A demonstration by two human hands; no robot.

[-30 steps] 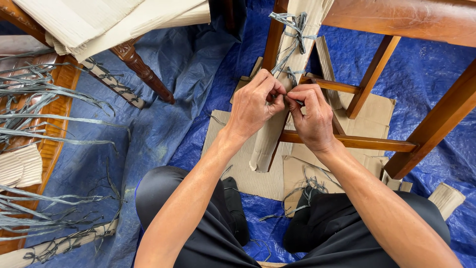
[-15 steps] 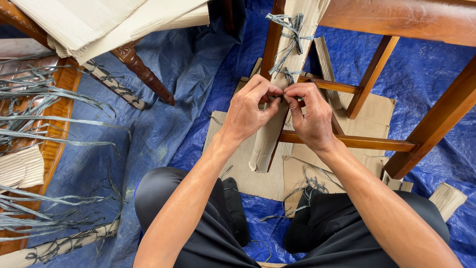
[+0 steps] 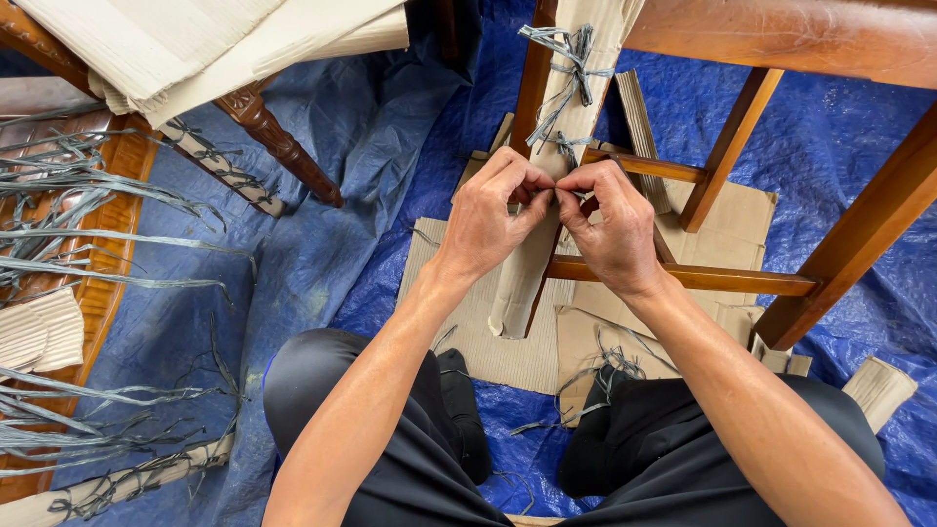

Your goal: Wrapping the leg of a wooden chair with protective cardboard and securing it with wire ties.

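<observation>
Knot at the chair leg

Here, loose grey strips (image 3: 88,244) lie at far left; the left hand (image 3: 493,215) and right hand (image 3: 610,224) meet fingertip to fingertip, pinched on a grey strip (image 3: 558,156) around the cardboard-wrapped chair leg (image 3: 576,78), above the blue tarp (image 3: 839,146)

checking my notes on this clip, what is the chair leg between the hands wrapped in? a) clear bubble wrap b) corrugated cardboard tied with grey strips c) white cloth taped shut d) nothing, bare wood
b: the left hand and right hand pinch a grey strip against the chair leg, which is sheathed in brown corrugated cardboard with knotted grey ties higher up.
</observation>
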